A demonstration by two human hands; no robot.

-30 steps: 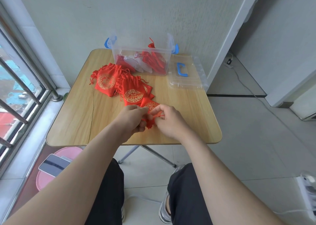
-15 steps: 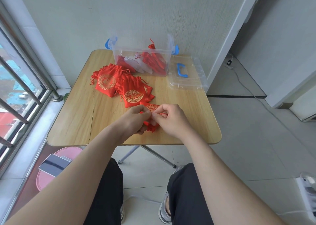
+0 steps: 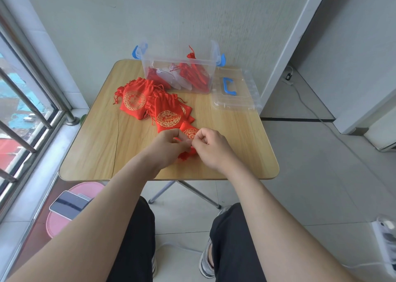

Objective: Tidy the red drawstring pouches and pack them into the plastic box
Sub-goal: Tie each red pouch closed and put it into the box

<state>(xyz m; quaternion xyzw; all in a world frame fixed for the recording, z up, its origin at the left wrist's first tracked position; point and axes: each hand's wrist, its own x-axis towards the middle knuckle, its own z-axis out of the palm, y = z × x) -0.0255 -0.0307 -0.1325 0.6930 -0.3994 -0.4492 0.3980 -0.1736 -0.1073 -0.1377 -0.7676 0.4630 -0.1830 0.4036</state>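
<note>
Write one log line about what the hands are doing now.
left hand: pinches pouch | right hand: pinches same pouch | pile: on table | box: open, partly filled

Head view, looking down, table [image 3: 96, 144] near.

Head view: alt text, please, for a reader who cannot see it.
The left hand and right hand pinch a red drawstring pouch at a wooden table. Behind it lie more loose pouches and a clear plastic box holding others, its lid off beside it.
</note>
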